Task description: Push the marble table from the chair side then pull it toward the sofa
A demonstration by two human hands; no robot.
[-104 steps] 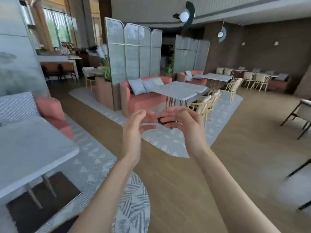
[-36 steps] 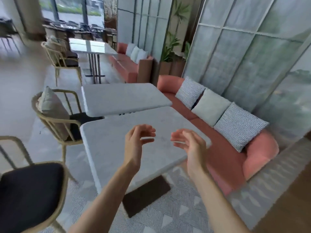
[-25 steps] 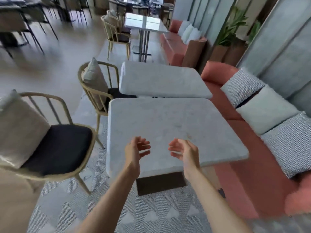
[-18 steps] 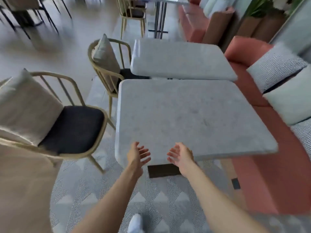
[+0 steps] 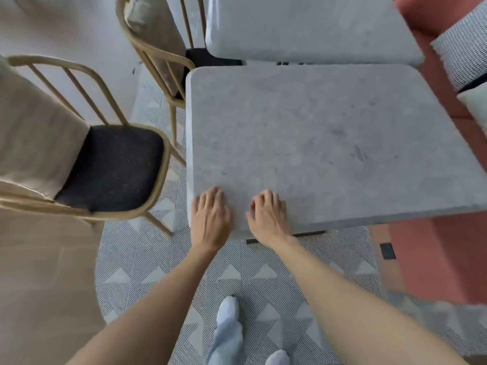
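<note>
Both hands, left hand and right hand, lie flat, gripping nothing, on the marble table near-left corner; press down and push evenly.

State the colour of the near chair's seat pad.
Black seat pad on a tan frame, clear in the head view.

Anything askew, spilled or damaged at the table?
Nothing stands out. Marble table top is bare with only faint veining; both hands, left and right, lie flat at its near edge. Chair is upright.

No legible text or labels.
</note>
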